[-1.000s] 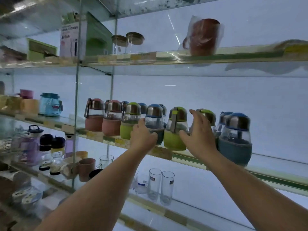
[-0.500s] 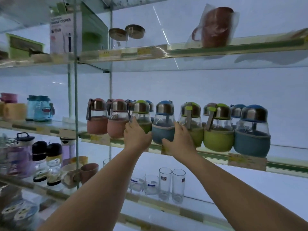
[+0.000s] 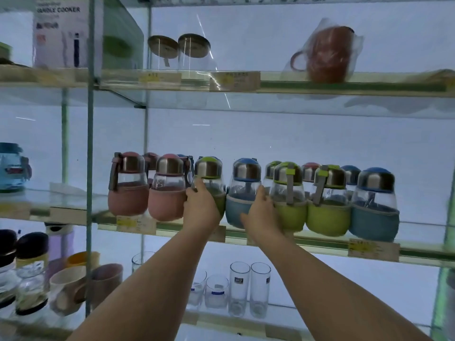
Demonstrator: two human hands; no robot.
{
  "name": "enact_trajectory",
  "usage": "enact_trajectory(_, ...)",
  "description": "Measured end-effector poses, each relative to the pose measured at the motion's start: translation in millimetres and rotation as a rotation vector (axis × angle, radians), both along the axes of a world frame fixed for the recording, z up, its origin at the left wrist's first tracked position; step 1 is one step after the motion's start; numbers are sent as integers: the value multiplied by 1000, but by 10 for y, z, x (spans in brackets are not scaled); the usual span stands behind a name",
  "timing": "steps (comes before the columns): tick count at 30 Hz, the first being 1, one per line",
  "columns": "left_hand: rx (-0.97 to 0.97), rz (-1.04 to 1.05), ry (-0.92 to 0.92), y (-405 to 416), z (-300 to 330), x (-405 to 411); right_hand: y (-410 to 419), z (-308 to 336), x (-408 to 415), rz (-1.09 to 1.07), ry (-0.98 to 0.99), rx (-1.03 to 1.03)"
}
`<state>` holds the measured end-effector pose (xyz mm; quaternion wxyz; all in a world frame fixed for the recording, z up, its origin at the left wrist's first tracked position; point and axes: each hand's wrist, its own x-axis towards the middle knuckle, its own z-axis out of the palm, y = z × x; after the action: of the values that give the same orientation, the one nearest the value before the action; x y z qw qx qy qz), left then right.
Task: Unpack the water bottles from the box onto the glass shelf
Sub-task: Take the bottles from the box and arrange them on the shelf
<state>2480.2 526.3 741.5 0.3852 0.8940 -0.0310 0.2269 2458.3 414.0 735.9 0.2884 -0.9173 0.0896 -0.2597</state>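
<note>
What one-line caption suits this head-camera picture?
Left hand on a green-sleeved bottle, right hand on a blue-sleeved bottle, on a glass shelf.

Head-worn view, facing forward, close to glass shelf, slightly upward

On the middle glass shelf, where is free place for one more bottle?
Bare glass lies right of the end blue bottle on the glass shelf. From the pink bottle to there the row is crowded, bottles nearly touching.

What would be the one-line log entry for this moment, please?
stage: arranging bottles | left hand: on green bottle | right hand: on blue bottle | shelf: front row standing
</note>
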Motion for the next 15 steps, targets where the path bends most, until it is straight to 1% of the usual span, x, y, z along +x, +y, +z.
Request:
enact_trajectory(4, 34, 19, -38, 13, 9, 40, 20, -8, 22, -31, 6, -45)
enact_trajectory(9, 2, -14, -7, -3, -41, 81, 8, -32, -8, -22, -6, -21)
enact_trajectory(10, -7, -34, -11, 5, -55, 64, 9, -47, -36, -21, -28, -11)
enact_trajectory(12, -36, -52, -44, 43, -63, -7, 61, -76, -111, -14, -123, -61)
enact_trajectory(14, -37, -6, -107, 123, -45, -89, 195, -81, -166, 59, -219, -135)
enact_trajectory(15, -22, 44, -142, 183, -30, -120, 283, -69, -177, 107, -232, -158)
